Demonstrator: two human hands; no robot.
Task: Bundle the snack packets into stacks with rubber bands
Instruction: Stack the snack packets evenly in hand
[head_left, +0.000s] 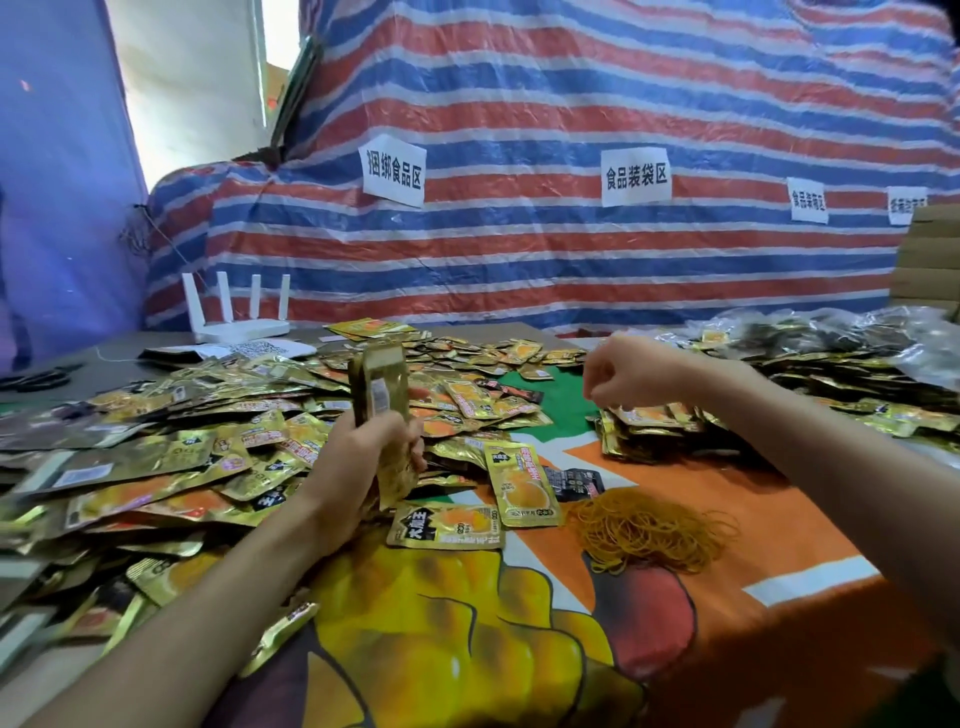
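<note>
My left hand (358, 462) grips an upright stack of gold snack packets (382, 395) above the table's middle. My right hand (631, 376) hovers with curled fingers over a pile of bundled packets (654, 431) at the right; whether it holds anything I cannot tell. A heap of yellow rubber bands (649, 530) lies on the orange cloth below the right hand. Loose gold and orange packets (171, 467) cover the left and far side of the table. Two single packets (522, 486) (447, 527) lie face up beside the left hand.
A white router (239, 312) with several antennas stands at the back left, with black scissors (36, 379) near the left edge. Clear bags of packets (857, 338) lie at the back right. A striped tarp (571, 156) with paper signs hangs behind the table.
</note>
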